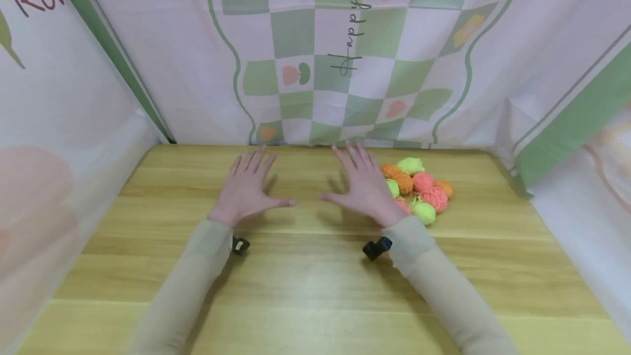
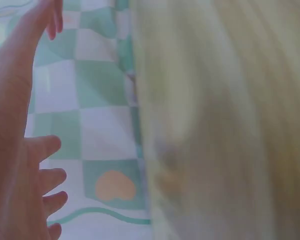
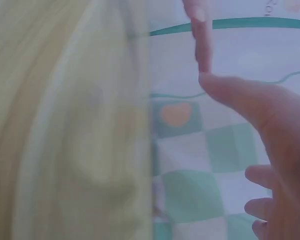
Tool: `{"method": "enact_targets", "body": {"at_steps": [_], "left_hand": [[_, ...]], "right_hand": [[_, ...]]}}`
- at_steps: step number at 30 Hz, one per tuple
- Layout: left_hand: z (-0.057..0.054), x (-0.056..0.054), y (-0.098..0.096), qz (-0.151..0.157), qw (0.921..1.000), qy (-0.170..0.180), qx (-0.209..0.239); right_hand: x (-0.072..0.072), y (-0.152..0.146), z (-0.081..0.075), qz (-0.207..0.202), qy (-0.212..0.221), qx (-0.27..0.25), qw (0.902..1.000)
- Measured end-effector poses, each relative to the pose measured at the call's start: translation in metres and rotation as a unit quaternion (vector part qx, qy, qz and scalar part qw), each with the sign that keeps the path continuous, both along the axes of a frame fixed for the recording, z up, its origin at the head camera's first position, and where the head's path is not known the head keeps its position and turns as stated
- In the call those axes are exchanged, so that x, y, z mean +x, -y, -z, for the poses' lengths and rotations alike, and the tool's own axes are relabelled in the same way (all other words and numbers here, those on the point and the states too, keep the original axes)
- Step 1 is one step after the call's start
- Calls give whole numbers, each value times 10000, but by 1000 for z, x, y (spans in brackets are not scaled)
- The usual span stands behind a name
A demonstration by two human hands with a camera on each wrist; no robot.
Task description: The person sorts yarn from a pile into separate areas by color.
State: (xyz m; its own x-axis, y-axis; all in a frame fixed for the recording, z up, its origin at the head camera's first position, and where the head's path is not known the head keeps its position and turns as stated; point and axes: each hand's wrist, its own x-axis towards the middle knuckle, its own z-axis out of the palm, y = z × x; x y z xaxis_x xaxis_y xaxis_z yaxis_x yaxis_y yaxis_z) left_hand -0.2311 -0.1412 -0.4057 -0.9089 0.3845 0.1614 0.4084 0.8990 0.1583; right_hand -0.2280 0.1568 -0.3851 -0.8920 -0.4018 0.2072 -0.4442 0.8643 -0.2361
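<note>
Both hands hover over the wooden table [image 1: 305,289], palms down, fingers spread and thumbs pointing toward each other. My left hand [image 1: 246,188] is left of the middle and holds nothing. To its right, across a gap, my right hand [image 1: 367,188] is likewise spread and bare. Just beyond the right hand lies a cluster of small yarn balls: a pink ball [image 1: 435,199], an orange ball [image 1: 404,183], a yellow-green ball [image 1: 423,213] and several more. The right hand hides part of the cluster's left side in the head view. In the left wrist view the left thumb and fingers [image 2: 52,180] show extended.
A checked green and white curtain [image 1: 335,70] hangs along the table's back edge. White cloth [image 1: 64,179] walls the left side, and another cloth with a green band [image 1: 581,114] hangs at the right. Each wrist wears a small black camera [image 1: 377,247].
</note>
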Motion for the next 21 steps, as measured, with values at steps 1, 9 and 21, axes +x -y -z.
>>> {"method": "enact_targets", "body": {"at_steps": [1, 9, 21], "left_hand": [[-2, 0, -2, 32, 9999, -80, 76], [-19, -6, -30, 419, 9902, -435, 1256], [-21, -1, -109, 885, 9398, 581, 3250]], "right_hand": [[1, -1, -4, 8, -35, -156, 9999], [11, -25, -36, 252, -124, -1784, 9835], [24, -84, -54, 913, -427, -2421, 9650]]}}
